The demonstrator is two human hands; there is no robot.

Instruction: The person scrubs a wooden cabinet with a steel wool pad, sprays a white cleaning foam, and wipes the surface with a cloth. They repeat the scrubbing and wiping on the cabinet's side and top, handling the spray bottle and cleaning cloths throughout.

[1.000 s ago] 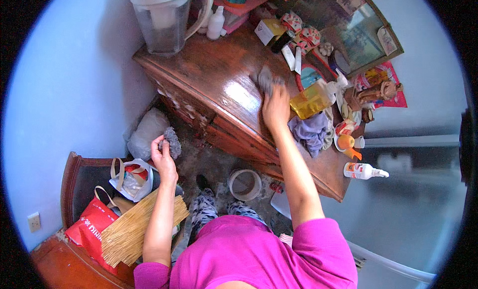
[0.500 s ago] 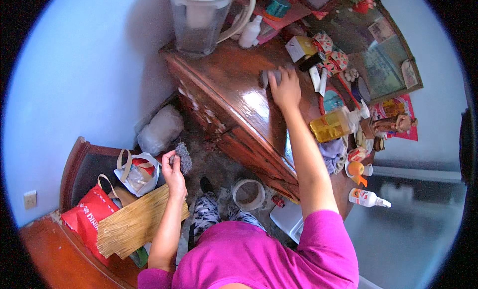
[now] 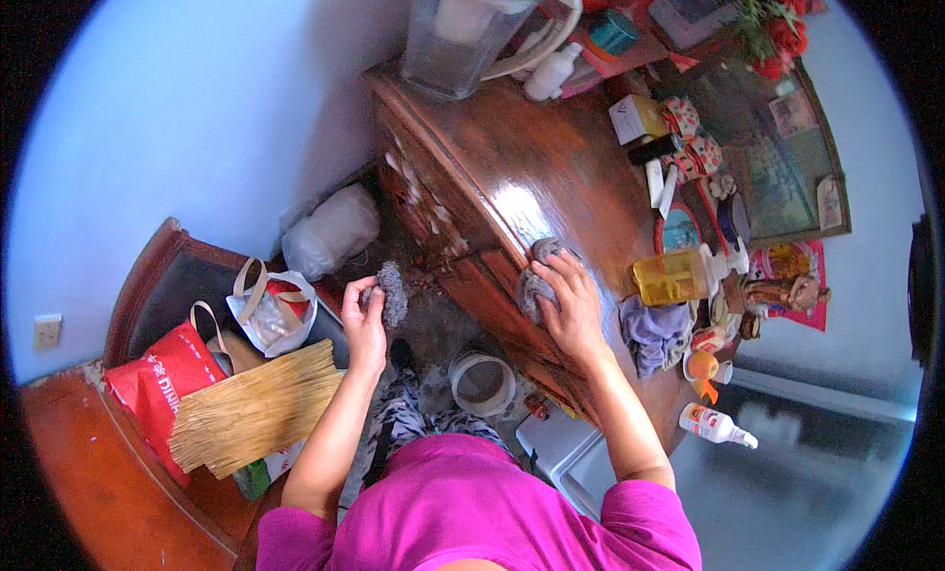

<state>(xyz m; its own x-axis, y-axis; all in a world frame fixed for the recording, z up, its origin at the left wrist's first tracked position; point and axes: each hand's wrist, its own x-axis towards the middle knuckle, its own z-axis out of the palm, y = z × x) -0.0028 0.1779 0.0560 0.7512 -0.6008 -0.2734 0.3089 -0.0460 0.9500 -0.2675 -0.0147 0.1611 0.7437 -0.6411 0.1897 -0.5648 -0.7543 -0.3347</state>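
My right hand point(image 3: 573, 303) is closed on a grey cloth point(image 3: 536, 287), pressing it on the near edge of the dark brown wooden cabinet point(image 3: 581, 158). Part of the cloth hangs over that edge. A shiny streak lies on the top just beyond it. Off to the left, over the floor, my left hand point(image 3: 365, 320) pinches a grey, fuzzy scouring pad point(image 3: 392, 293), which looks like steel wool. The pad touches nothing but my fingers.
A plastic jug point(image 3: 463, 39), white bottle point(image 3: 553, 71), small box point(image 3: 638, 120), yellow pump bottle point(image 3: 679, 276) and purple cloth point(image 3: 650, 330) stand along the cabinet. A bucket point(image 3: 482, 382) sits on the floor below. Left, a chair holds a red bag point(image 3: 162, 384) and a straw mat point(image 3: 251, 404).
My right hand has drawn the grey cloth toward me, from the middle of the cabinet top to its near edge. The left hand still holds the scouring pad. The view has shifted slightly.
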